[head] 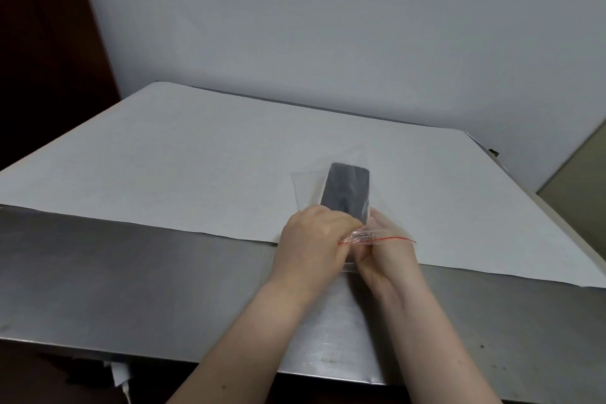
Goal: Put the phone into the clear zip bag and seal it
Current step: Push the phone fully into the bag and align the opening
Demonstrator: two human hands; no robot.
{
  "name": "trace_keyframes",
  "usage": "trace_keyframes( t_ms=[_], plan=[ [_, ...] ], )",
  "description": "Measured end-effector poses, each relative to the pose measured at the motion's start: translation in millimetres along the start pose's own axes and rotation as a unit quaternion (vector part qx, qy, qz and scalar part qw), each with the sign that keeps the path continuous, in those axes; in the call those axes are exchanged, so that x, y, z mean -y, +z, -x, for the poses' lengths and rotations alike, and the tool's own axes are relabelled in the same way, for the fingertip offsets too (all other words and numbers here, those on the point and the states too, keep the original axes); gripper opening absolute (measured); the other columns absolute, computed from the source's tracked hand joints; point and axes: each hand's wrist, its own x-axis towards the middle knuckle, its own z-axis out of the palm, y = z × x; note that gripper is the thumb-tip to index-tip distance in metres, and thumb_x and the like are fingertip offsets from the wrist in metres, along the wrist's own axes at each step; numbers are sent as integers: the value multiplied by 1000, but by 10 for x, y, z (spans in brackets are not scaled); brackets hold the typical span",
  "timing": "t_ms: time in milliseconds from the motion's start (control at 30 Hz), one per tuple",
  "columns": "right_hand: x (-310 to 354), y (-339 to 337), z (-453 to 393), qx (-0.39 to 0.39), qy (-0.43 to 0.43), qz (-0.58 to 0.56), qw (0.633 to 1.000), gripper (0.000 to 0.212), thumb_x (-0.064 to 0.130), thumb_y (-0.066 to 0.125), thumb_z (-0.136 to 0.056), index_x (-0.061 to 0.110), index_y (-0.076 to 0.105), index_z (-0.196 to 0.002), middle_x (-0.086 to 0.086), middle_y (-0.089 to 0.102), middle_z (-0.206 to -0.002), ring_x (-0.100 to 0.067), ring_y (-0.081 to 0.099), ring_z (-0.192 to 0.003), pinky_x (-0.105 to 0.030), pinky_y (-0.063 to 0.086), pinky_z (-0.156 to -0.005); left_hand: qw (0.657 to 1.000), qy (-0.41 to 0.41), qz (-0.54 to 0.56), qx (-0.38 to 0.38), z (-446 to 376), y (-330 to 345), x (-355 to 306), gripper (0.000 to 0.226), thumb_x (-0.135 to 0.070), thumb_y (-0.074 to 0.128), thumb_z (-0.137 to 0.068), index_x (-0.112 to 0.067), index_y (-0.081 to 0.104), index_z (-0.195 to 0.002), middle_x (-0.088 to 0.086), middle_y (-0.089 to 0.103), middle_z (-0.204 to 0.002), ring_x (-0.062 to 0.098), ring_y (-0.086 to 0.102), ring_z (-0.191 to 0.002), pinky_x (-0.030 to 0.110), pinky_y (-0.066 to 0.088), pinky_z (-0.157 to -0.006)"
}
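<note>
Pinching the red zip strip (377, 240) is the step I judge to be in hand. The phone (346, 193) already lies inside the clear zip bag (303, 188), just beyond both hands, dark face up and its near end close to my left fingers. The bag rests on the white paper (196, 157) covering the far part of the steel table (131, 289), its mouth toward me at the paper's near edge.

My left hand (311, 246) is closed on the mouth of the bag at the left end of the strip. My right hand (387, 259) sits under and behind the mouth, fingers curled onto the plastic, the two hands touching.

To do this well, I would nudge the phone further from the strip so it does not hold the mouth apart, line up the two tracks, then press from one end and run along to the other, squeezing air out ahead of the pinch. A crumpled strip may leave a gap.

No brand, label or writing is readable on bag, phone or table.
</note>
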Motion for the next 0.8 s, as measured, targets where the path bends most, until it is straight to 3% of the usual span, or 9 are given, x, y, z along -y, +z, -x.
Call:
trace_keyframes(
  t_ms=[100,200,267,333,400,467,533,600,800],
  plan=[
    [-4,-15,-28,-58,14,-42,997,31,-16,32,-83,10,46,-73,-7,34,-68,-14,37,-58,-22,35,-51,1000,-3,12,14,6,46,43,26,-9,51,-78,-20,69,-93,-3,72,-95,25,58,-91,41,49,-76],
    [-39,-6,-5,-44,29,-75,996,34,-20,28,-81,6,49,-79,-9,45,-66,-12,51,-49,-18,44,-42,999,-35,19,35,3,127,79,32,-4,54,-78,-19,65,-105,-1,67,-109,24,53,-103,40,45,-87],
    [-70,4,-2,-39,38,-114,992,34,-20,27,-84,4,50,-93,-13,53,-75,-17,59,-58,-20,50,-47,997,-72,39,17,-3,170,101,43,-7,59,-78,-19,57,-119,2,60,-123,24,48,-113,32,39,-97],
    [-97,-11,-30,-59,36,-123,990,34,-18,26,-86,4,50,-97,-15,55,-80,-19,62,-63,-22,52,-50,991,-119,67,2,-10,181,127,52,-10,62,-77,-19,49,-126,3,54,-128,22,46,-118,25,34,-96],
    [-113,-28,-56,-74,32,-57,995,33,-17,28,-85,6,50,-93,-16,51,-81,-22,55,-69,-25,48,-60,981,-170,91,9,-21,175,177,56,-5,60,-72,-20,47,-125,6,53,-124,22,48,-113,20,33,-86],
    [-121,-67,-66,-69,23,104,992,32,-18,33,-79,8,52,-80,-11,53,-77,-21,50,-74,-30,44,-70,975,-203,85,29,-26,161,233,58,2,56,-68,-20,47,-121,8,53,-117,24,50,-105,18,30,-72],
    [-128,-111,-67,-67,23,275,959,25,-14,40,-78,6,55,-74,-8,56,-71,-20,50,-70,-33,44,-66,973,-212,77,47,-23,152,276,56,5,55,-66,-20,50,-116,8,54,-113,25,53,-100,20,31,-70],
    [-123,-123,-63,-91,19,403,911,13,-7,43,-80,-1,54,-76,-18,56,-73,-21,46,-68,-32,39,-62,973,-213,70,59,-14,146,291,50,5,56,-65,-19,54,-109,8,55,-108,24,54,-96,22,34,-70],
    [0,15,82,-58,-37,657,751,18,6,45,-87,-2,61,-86,-22,66,-94,-33,58,-85,-33,41,-70,977,-199,72,43,-7,145,290,40,7,55,-67,-13,58,-101,10,62,-99,26,58,-88,28,40,-72]
  ],
)
